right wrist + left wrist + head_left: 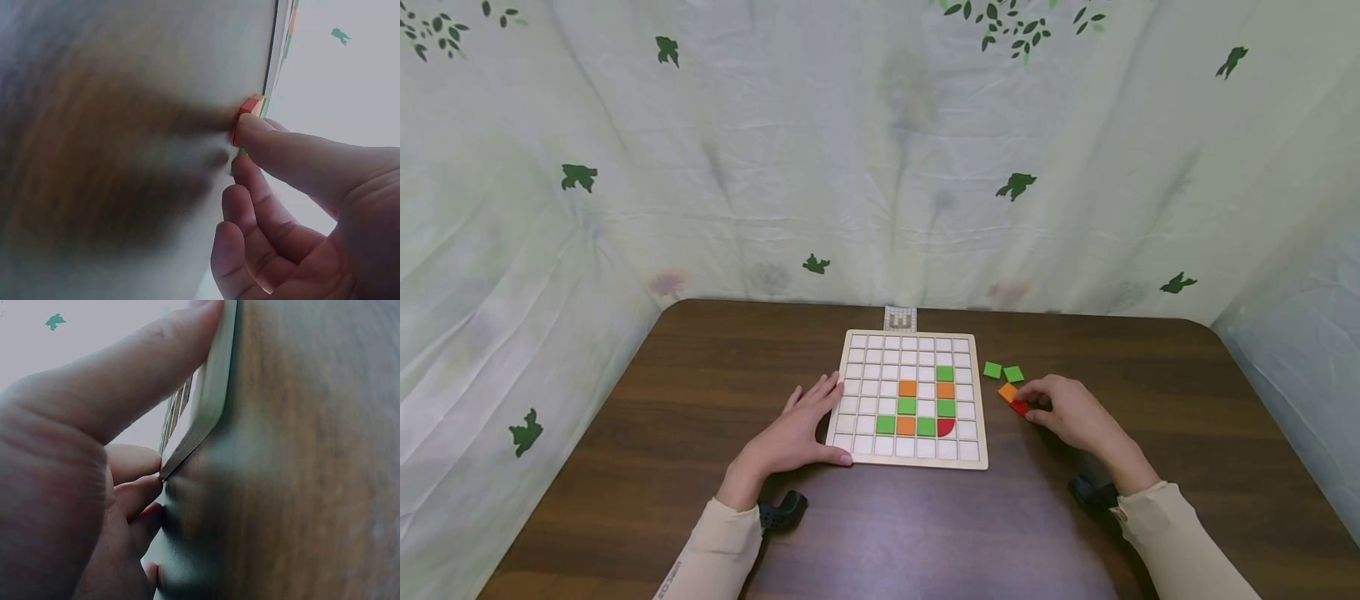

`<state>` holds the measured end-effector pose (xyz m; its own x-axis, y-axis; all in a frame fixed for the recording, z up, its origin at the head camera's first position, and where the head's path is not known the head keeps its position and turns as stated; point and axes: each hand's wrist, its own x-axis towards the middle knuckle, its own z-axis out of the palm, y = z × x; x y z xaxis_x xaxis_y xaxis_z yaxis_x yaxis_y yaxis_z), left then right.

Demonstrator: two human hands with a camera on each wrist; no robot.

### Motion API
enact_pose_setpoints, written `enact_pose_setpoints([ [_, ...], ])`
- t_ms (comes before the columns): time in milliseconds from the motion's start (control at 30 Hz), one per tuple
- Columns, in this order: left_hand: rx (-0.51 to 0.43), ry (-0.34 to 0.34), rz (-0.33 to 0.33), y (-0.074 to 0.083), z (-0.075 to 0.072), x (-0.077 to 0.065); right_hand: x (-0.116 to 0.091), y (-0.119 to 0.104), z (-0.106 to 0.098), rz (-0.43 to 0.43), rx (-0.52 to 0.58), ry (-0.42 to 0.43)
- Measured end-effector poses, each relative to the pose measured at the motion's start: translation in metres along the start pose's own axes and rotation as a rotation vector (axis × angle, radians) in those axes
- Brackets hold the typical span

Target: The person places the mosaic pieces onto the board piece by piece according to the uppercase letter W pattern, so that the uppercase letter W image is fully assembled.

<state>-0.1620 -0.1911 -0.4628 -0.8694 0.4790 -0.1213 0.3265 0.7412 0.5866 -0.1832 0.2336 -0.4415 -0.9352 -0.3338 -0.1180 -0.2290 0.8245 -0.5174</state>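
A white-squared board with a pale wooden rim lies on the table. My left hand rests at its left side, thumb on the near-left corner and fingers extended along the edge. Between thumb and fingertips, my right hand pinches a red tile low over the table, right of the board. An orange tile lies against the red one, and two green tiles sit just beyond. On the board are several green tiles, three orange tiles and a red tile with a rounded corner.
Behind the board, a small printed card lies at the far edge of the dark wooden table. A pale curtain with green leaf and bird shapes hangs around the back and sides. Each wrist wears a black band.
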Motion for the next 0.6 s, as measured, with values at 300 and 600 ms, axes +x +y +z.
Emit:
enact_pose_setpoints([
  [300,0.000,0.006,0.000,-0.0003,-0.0003,-0.0008,-0.0028,0.0008,0.0011,-0.008,-0.007,0.020],
  [600,0.001,0.004,-0.002,0.0007,-0.0004,-0.0007,-0.0014,0.0002,0.0033,-0.009,0.006,0.004],
])
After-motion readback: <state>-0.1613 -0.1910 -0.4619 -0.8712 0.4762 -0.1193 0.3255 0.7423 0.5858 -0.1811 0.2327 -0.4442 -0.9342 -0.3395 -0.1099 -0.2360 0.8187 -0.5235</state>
